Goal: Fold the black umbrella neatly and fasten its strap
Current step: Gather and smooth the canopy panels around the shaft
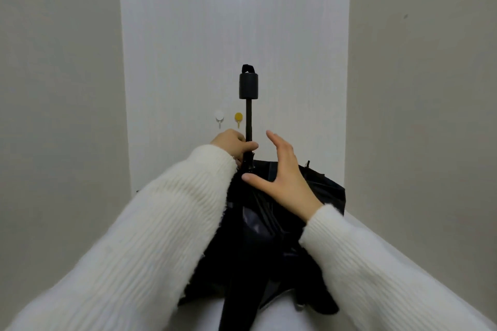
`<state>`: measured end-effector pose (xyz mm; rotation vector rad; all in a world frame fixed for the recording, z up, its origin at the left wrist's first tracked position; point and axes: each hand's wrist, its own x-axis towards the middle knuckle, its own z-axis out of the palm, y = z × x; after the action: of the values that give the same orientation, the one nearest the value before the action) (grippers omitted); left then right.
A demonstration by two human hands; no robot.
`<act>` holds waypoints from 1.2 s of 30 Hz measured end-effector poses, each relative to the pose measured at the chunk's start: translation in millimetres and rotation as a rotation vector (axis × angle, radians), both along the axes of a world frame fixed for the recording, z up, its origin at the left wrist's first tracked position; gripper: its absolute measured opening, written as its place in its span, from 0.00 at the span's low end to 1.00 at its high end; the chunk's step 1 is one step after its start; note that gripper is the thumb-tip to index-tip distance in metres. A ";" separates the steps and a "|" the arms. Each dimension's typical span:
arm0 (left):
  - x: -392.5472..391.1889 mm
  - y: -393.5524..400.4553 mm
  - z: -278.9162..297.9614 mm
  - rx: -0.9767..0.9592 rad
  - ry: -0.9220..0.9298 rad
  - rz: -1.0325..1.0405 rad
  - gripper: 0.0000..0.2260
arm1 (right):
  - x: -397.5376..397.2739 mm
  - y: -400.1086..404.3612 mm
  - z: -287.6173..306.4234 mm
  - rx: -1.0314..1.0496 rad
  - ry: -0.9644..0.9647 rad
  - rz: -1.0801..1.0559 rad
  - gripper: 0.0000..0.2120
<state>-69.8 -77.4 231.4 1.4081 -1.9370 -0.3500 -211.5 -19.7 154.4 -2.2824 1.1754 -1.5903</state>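
The black umbrella [258, 236] points away from me, its loose canopy bunched between my forearms. Its thin shaft runs up to a black cylindrical handle [248, 86] with a small loop on top. My left hand [234, 146] is closed around the shaft just above the canopy. My right hand [282, 177] hovers open over the canopy's right side, fingers spread, thumb tip touching the fabric near the shaft. Both arms wear white knit sleeves. I cannot make out the strap.
A white panel wall [234, 35] stands straight ahead, with a white hook [219, 117] and a yellow hook [238, 118] stuck on it left of the shaft. Beige walls close in on both sides. A pale surface lies at the lower right.
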 end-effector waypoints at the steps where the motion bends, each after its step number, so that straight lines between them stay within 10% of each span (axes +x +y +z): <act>1: 2.4 4.5 0.7 0.027 0.022 -0.052 0.13 | 3.3 -9.1 3.3 0.031 -0.041 0.018 0.46; 19: 59.0 84.8 -57.2 -0.431 0.500 0.019 0.11 | 23.7 -65.0 -15.6 0.140 -0.368 0.152 0.21; 29: 59.6 73.6 -86.0 -0.273 0.207 0.040 0.37 | 21.7 -66.4 1.9 0.136 -0.361 0.176 0.10; 36: 82.9 43.1 -79.4 -0.279 0.087 0.235 0.17 | -22.0 -60.9 12.8 0.488 -0.291 0.325 0.20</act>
<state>13.2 -34.3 152.1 1.3901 -1.6558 -0.0274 -233.5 -80.6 167.2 -1.7554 0.9326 -1.2857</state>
